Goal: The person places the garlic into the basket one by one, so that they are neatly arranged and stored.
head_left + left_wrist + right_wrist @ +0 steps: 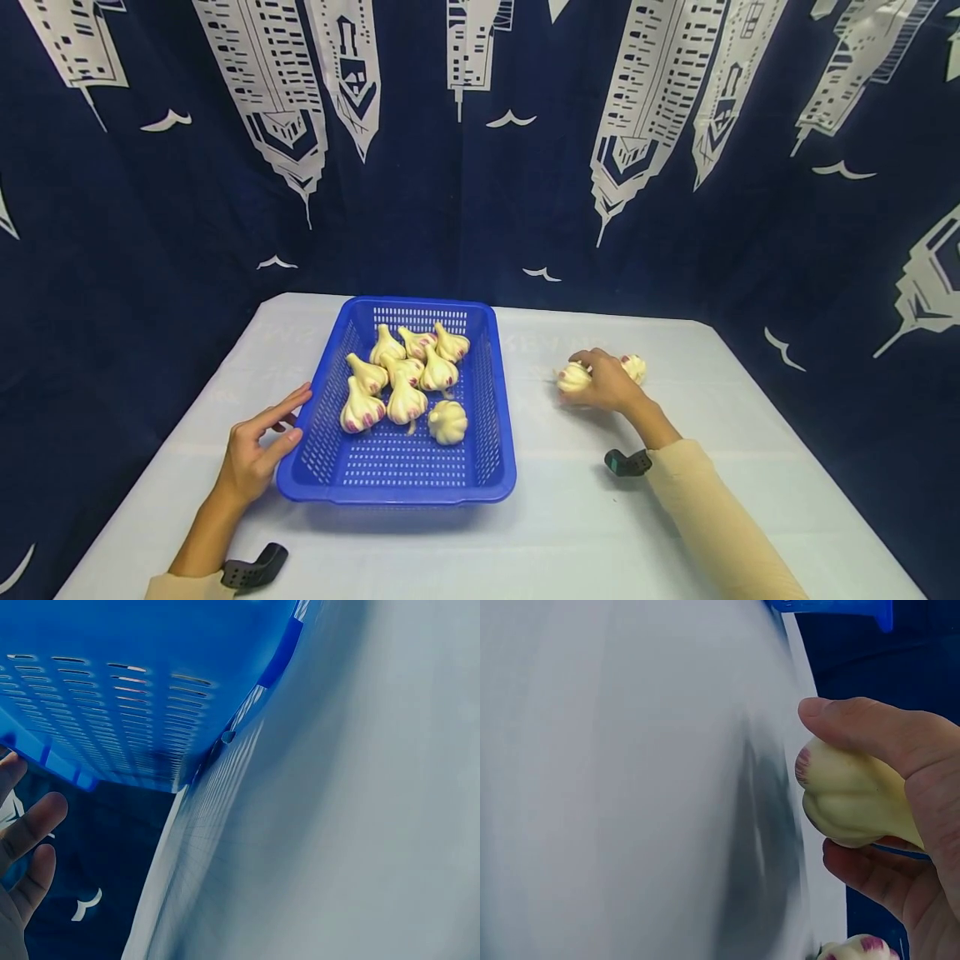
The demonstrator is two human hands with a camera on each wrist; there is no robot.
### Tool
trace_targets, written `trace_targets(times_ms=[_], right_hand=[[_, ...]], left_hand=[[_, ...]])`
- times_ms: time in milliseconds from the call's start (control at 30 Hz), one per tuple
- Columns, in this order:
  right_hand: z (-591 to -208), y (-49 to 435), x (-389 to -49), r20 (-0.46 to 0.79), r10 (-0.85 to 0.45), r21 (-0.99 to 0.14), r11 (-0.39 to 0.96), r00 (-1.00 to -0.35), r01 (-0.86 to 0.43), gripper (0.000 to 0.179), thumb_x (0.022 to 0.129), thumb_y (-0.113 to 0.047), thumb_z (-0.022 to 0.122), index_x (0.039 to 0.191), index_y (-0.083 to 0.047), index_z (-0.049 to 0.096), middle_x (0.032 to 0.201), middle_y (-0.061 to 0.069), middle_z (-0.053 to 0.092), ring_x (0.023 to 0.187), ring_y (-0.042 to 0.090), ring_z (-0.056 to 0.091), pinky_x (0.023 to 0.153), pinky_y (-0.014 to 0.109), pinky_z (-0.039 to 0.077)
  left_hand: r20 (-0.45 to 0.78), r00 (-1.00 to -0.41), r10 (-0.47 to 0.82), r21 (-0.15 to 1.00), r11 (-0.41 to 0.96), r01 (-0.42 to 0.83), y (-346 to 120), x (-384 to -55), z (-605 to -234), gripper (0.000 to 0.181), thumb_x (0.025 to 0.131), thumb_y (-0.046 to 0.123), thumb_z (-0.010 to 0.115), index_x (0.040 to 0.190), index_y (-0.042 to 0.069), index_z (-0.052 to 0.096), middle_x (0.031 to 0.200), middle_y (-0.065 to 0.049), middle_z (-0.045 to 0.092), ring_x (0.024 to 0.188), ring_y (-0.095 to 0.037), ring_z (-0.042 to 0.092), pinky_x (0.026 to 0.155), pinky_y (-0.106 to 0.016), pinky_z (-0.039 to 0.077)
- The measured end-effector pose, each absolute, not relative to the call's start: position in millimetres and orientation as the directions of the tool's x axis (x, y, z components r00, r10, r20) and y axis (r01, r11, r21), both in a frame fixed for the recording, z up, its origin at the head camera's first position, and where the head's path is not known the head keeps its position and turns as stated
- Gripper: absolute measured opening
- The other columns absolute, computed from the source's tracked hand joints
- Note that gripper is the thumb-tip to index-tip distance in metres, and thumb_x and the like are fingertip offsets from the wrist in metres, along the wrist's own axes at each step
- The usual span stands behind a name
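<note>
My right hand (602, 381) grips a pale garlic bulb (847, 791) between thumb and fingers, right of the basket. In the right wrist view its purple-tinged root end faces outward, and the palm hides part of its neck. Another garlic bulb (633, 367) lies just beyond that hand. Along the left rim of the blue plastic basket (397, 496), my left hand (258, 450) rests with loosely extended fingers. Several garlic bulbs (406, 402) with long necks sit toward the back and left of the basket, and a rounder bulb (447, 422) lies at centre right.
A white cloth covers the table (547, 533). Behind it hangs a dark blue curtain (450, 208) printed with white buildings and birds. Each wrist wears a dark strapped device, one of them on the right wrist (628, 462).
</note>
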State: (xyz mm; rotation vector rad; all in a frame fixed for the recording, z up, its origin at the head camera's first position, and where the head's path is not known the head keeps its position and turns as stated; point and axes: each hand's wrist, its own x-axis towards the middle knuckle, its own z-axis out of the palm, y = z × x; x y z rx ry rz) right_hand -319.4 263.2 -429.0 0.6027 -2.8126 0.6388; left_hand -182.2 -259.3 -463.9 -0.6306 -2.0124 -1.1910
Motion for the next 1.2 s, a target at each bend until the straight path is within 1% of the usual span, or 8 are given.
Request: trace_targets(times_ms=[167,267,433,600,767,900,1067,1200], right_hand=[[-424.5,258.5,-319.4,0.277,-0.337,-0.387,0.818,-0.9,-0.425,0.062,0.06,-0.029,0.093,0.107,-0.004,0.063,0.094,0.01,0.065,0.081,0.025,0.058,0.07,0.038,0.044],[-421.6,256.5,-319.3,0.286,-0.346,-0.378,0.816,-0.893,-0.437,0.061,0.061,-0.03,0.092,0.109,-0.004,0.065,0.095,0.011,0.066,0.081,0.025,0.058,0.069,0.038,0.044],[-416.6,254.0,-318.3,0.306,-0.37,-0.354,0.811,-0.877,-0.466,0.063,0.063,-0.031,0.091,0.115,-0.004,0.068,0.098,0.012,0.066,0.086,0.029,0.061,0.072,0.041,0.047],[-411.1,250.2,-316.9,0.321,-0.377,-0.367,0.796,-0.869,-0.481,0.065,0.063,-0.028,0.092,0.117,-0.003,0.066,0.102,0.013,0.067,0.088,0.03,0.062,0.073,0.041,0.047],[-405.2,245.7,-314.0,0.321,-0.361,-0.401,0.786,-0.876,-0.471,0.06,0.062,-0.026,0.093,0.11,-0.006,0.063,0.1,0.01,0.068,0.084,0.027,0.061,0.072,0.039,0.046],[-400.1,242.5,-311.1,0.338,-0.377,-0.402,0.77,-0.862,-0.495,0.056,0.062,-0.025,0.093,0.105,-0.007,0.064,0.098,0.008,0.068,0.086,0.026,0.061,0.074,0.04,0.047],[-392.8,238.4,-308.4,0.363,-0.411,-0.388,0.749,-0.836,-0.537,0.059,0.062,-0.026,0.094,0.109,-0.003,0.066,0.102,0.009,0.069,0.094,0.029,0.063,0.082,0.046,0.049],[-388.2,234.9,-306.5,0.377,-0.429,-0.379,0.737,-0.821,-0.56,0.062,0.061,-0.03,0.094,0.11,-0.003,0.067,0.103,0.008,0.069,0.096,0.027,0.062,0.086,0.048,0.049]], left_hand=[[0.773,-0.632,0.054,0.543,0.458,0.704,-259.5,-182.6,-464.5,0.041,0.078,-0.004,0.061,0.119,-0.009,0.067,0.129,-0.014,0.064,0.081,-0.015,0.062,0.072,-0.017,0.043],[0.774,-0.63,0.053,0.543,0.456,0.705,-259.8,-183.6,-464.1,0.04,0.079,-0.004,0.061,0.119,-0.009,0.067,0.129,-0.014,0.064,0.081,-0.015,0.062,0.072,-0.017,0.043],[0.775,-0.629,0.055,0.541,0.456,0.707,-260.1,-184.0,-463.9,0.04,0.079,-0.004,0.06,0.119,-0.009,0.066,0.129,-0.014,0.064,0.08,-0.014,0.062,0.071,-0.017,0.043],[0.772,-0.633,0.054,0.544,0.458,0.703,-259.9,-183.0,-464.1,0.041,0.078,-0.005,0.06,0.119,-0.009,0.066,0.129,-0.013,0.064,0.081,-0.014,0.062,0.072,-0.016,0.043],[0.766,-0.641,0.052,0.552,0.456,0.698,-259.7,-182.1,-463.8,0.043,0.077,-0.005,0.06,0.119,-0.008,0.066,0.13,-0.013,0.063,0.082,-0.013,0.062,0.073,-0.016,0.042],[0.767,-0.64,0.054,0.551,0.455,0.699,-259.5,-182.0,-463.5,0.042,0.078,-0.005,0.06,0.119,-0.009,0.066,0.13,-0.013,0.063,0.081,-0.014,0.062,0.072,-0.017,0.043],[0.766,-0.641,0.051,0.553,0.456,0.697,-259.4,-181.9,-463.0,0.044,0.076,-0.007,0.06,0.119,-0.008,0.067,0.13,-0.013,0.063,0.081,-0.012,0.062,0.072,-0.017,0.042],[0.763,-0.645,0.05,0.557,0.456,0.694,-259.4,-182.1,-462.8,0.045,0.075,-0.007,0.06,0.12,-0.008,0.067,0.13,-0.013,0.063,0.081,-0.012,0.061,0.072,-0.017,0.042]])
